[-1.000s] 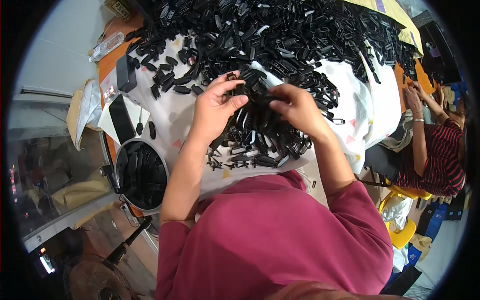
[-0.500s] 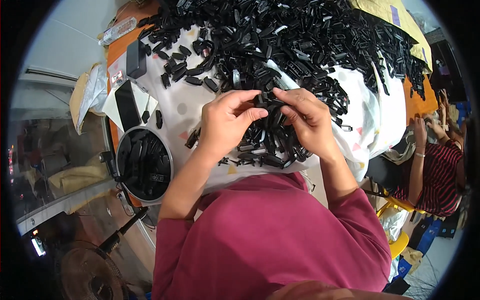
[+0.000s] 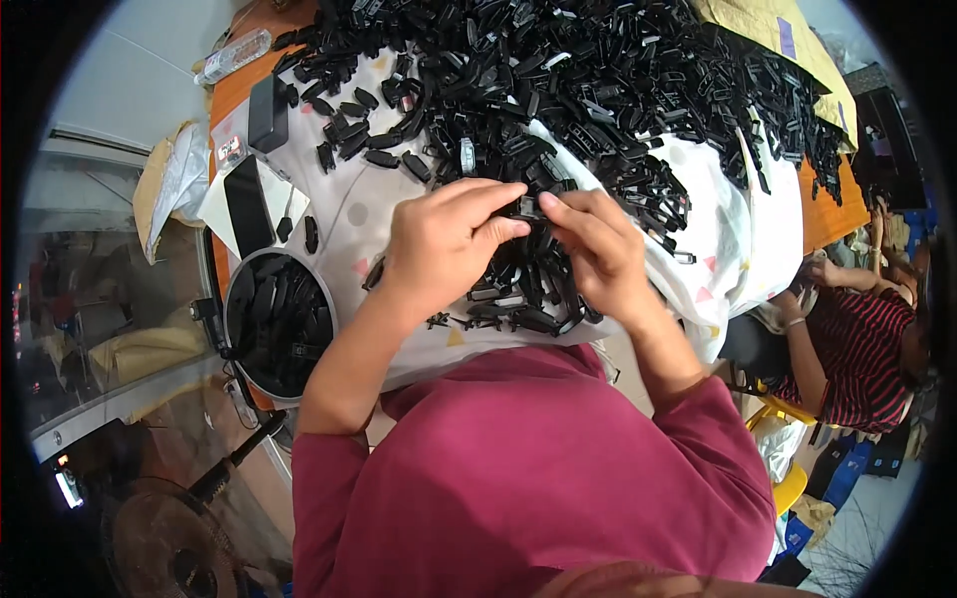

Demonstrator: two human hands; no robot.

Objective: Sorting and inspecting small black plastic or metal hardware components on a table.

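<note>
A small black plastic piece (image 3: 528, 206) is held between my two hands above the near part of a heap of similar pieces. My left hand (image 3: 439, 244) pinches its left end between thumb and fingertips. From the other side my right hand (image 3: 605, 249) grips it, the thumb pressed against its right end. The fingers partly cover the piece, so its exact kind cannot be made out. Below and between the hands lies a smaller group of black plastic pieces (image 3: 533, 289) on the white patterned cloth (image 3: 349, 214).
The big heap of black pieces (image 3: 588, 80) spreads over the table's far side. At left stand a round container (image 3: 279, 324) of black pieces, a phone (image 3: 247, 209), a dark box (image 3: 267, 115) and a plastic bottle (image 3: 232, 57). Another person (image 3: 847, 339) sits at right.
My right hand has shifted a little left, its thumb now pressed on the piece. The left hand still pinches it. The whole view has moved slightly.
</note>
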